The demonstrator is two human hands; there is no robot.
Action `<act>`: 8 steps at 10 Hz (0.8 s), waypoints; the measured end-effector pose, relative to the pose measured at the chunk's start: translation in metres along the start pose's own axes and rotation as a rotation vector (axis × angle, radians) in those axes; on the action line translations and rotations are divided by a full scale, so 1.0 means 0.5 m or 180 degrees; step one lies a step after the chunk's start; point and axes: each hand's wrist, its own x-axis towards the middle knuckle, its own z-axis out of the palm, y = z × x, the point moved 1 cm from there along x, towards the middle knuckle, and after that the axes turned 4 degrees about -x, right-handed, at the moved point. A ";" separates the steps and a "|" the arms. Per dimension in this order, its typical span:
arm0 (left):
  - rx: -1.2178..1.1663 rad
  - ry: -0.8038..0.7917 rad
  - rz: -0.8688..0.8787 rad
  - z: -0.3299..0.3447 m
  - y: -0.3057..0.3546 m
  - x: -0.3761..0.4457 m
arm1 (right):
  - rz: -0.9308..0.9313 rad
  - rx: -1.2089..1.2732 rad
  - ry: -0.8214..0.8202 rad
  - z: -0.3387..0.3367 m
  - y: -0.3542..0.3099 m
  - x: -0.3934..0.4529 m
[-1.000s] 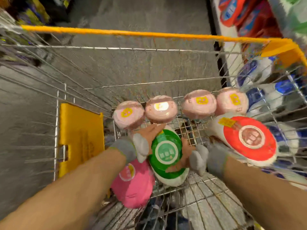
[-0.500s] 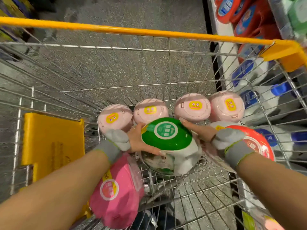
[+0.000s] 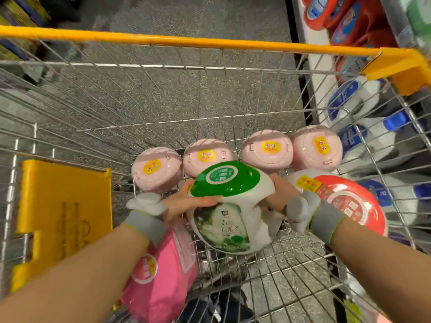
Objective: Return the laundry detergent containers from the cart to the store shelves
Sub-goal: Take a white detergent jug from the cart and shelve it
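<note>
Gripping the green-lidded detergent tub point(image 3: 229, 206) from both sides, the left hand point(image 3: 179, 206) and the right hand point(image 3: 279, 194) hold it above the wire floor of the cart point(image 3: 163, 94), tilted so its green lid faces up and away from the camera. The left fingers curl along the lid's rim, thumb on the near edge; the right fingers are mostly hidden behind the tub's white body, pressed against its far side. Both wrists wear grey cuffs. Behind the tub stand four pale pink containers point(image 3: 267, 149) in a row against the cart's far mesh. Just right of the right hand lies a red-lidded tub point(image 3: 349, 201). Below the left forearm sits a bright pink container point(image 3: 163, 283). A yellow child-seat flap point(image 3: 63, 206) lies at the cart's left. Shelves point(image 3: 363, 127) to the right hold white bottles with blue caps.
</note>
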 end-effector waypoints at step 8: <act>0.0904 -0.1235 0.1695 0.165 0.479 -0.561 | -0.0183 0.3039 0.2063 -0.449 0.103 -0.598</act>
